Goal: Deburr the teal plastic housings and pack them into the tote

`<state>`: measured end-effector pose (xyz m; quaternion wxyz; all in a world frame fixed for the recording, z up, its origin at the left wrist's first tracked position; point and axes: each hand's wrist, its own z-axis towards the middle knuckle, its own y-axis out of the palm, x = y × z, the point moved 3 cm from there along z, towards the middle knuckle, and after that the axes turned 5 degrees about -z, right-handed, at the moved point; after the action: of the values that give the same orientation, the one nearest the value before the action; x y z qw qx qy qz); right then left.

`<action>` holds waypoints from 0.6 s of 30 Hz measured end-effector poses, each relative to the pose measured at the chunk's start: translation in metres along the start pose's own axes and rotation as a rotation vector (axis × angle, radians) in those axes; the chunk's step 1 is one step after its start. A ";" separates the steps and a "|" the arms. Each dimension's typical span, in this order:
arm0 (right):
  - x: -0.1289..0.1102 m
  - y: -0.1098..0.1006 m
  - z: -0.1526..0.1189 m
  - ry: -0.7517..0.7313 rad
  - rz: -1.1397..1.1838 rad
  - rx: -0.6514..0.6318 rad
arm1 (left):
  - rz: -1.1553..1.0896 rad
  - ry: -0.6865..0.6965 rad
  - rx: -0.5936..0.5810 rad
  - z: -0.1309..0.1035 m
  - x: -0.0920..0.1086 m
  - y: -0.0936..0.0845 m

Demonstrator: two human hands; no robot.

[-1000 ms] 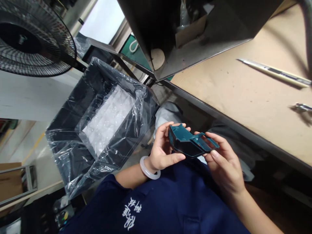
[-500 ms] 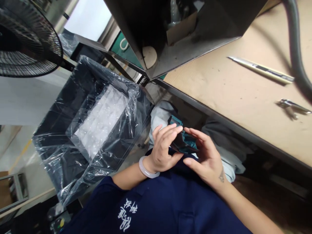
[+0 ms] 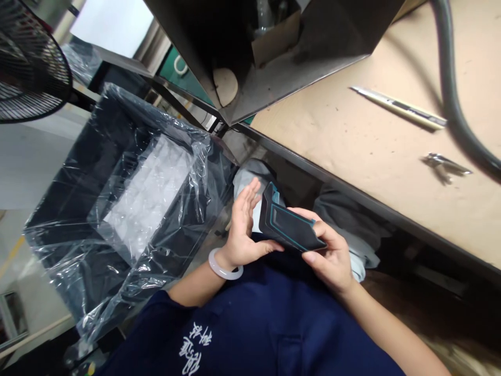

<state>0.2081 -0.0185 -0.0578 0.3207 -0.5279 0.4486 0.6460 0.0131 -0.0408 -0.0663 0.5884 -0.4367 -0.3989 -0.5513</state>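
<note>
In front of my lap is a black moulded part with teal edge lines (image 3: 293, 225), its exact kind unclear. My right hand (image 3: 331, 256) grips its right end, thumb below and fingers over the top and behind. My left hand (image 3: 246, 232) is open at the part's left side, fingers stretched upward and apart from it. The left thumb lies close to the lower edge; whether it touches, I cannot tell. A pale bangle (image 3: 225, 265) circles my left wrist.
To the left stands a dark bin lined with clear plastic (image 3: 66, 209), holding a white bumpy sheet (image 3: 151, 193). A fan (image 3: 31, 68) is beyond it. On the wooden bench (image 3: 313, 136) lie a pen-like tool (image 3: 399, 108), small metal clippers (image 3: 446, 164) and a dark hose (image 3: 450, 78). A metal box (image 3: 270, 94) stands at its edge.
The part has turned so its broad black face shows. My left hand has opened and drawn away to the left, while my right hand has closed on the right end. The view has shifted slightly.
</note>
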 end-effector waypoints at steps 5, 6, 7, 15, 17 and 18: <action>0.007 0.004 -0.002 0.115 0.205 0.040 | -0.187 -0.128 -0.092 0.003 -0.001 -0.001; 0.009 0.004 -0.002 0.154 0.244 0.075 | -0.204 -0.148 -0.108 0.003 -0.002 -0.001; 0.012 0.005 -0.002 0.198 0.274 0.112 | -0.213 -0.173 -0.112 0.003 -0.003 -0.001; 0.022 0.008 0.000 0.480 0.449 0.162 | -0.216 -0.478 0.085 0.002 -0.010 -0.001; 0.023 0.009 0.000 0.501 0.487 0.162 | -0.205 -0.495 0.105 0.002 -0.009 -0.001; 0.023 0.009 0.000 0.499 0.510 0.157 | -0.201 -0.497 0.108 0.002 -0.008 -0.001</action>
<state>0.1942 -0.0231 -0.0777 0.0695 -0.5141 0.6785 0.5200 0.0119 -0.0362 -0.0733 0.4374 -0.4849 -0.6012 -0.4606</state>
